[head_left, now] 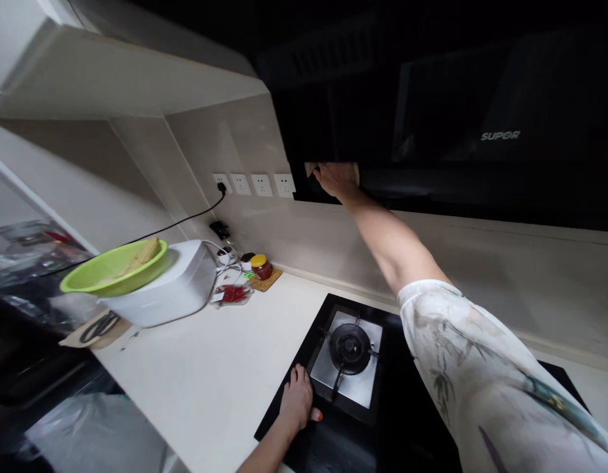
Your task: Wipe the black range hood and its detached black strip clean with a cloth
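My left hand (297,397) lies flat on the left front part of the black gas stove (343,430), with the thumb out to the side and nothing in it. A burner (350,349) on a square metal plate is just right of the fingers. My right arm stretches up and across to the black range hood (446,184). Against the hood's lower left part, my right hand (337,179) presses with bent fingers on what looks like a pale beige cloth (356,173). The hand covers most of that cloth, so only its edges show.
A green bowl (87,279) with a yellowish item sits on a white appliance (185,282) at left. Behind are a yellow-lidded jar (261,265), a pack of red chillies (233,293) and wall sockets (261,185). A cabinet (136,72) overhangs the counter (200,374).
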`<state>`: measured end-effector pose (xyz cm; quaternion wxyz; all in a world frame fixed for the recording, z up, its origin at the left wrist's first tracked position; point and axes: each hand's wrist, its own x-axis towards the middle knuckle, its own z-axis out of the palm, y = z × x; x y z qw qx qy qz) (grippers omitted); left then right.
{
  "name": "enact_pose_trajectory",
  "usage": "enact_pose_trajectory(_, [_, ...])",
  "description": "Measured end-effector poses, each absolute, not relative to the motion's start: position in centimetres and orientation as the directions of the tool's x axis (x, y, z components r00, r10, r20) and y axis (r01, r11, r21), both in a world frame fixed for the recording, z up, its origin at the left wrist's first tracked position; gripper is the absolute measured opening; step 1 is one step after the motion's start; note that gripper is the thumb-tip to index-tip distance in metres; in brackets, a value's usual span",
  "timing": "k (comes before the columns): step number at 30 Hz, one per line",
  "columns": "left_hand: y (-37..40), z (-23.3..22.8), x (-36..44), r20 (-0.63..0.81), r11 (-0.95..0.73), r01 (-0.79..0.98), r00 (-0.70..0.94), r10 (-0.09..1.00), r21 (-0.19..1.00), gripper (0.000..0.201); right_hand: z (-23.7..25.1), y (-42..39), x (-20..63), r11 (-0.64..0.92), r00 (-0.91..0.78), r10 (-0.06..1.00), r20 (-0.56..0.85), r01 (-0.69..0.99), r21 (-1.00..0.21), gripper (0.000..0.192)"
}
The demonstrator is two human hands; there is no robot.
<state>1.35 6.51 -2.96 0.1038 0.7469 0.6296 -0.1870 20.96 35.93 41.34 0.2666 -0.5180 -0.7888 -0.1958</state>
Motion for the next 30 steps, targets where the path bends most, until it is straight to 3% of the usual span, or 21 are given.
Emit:
enact_pose_trajectory(3, [6.5, -2.8, 1.5, -0.411, -0.188, 0.973, 0.12, 0.904, -0.131, 0.106, 41.0, 34.8, 22.8, 0.316, -0.261, 0.669, 0.696, 0.947, 0.052, 0.055])
enact_pose_trajectory(8, [6.5, -2.4, 1.7, -0.427, -0.157, 0.975, 0.077, 0.901, -0.156, 0.1, 40.9, 33.4, 26.8, 0.334, -0.278, 0.724, 0.631, 0.942, 0.032, 0.059])
enact_pose_trajectory(11, [6.7, -2.4, 1.7, -0.405, -0.152, 0.974, 0.072, 0.911, -0.168, 0.096, 40.9, 32.2, 29.4, 0.297, -0.279, 0.713, 0.643, 0.951, 0.084, 0.056])
enact_pose_trajectory(25, [8.0, -1.5, 0.9, -0.446, -0.249, 0.963, 0.177, 0.877, -0.106, 0.085, 41.1, 22.1, 46.1, 0.088, -0.144, 0.752, 0.643, 0.989, 0.119, 0.057])
enact_pose_trajectory(30, [8.0, -1.2, 0.8, -0.426, -0.259, 0.958, 0.187, 0.885, -0.119, 0.077, 40.8, 18.4, 52.4, -0.017, -0.005, 0.73, 0.683, 1.0, 0.026, 0.054])
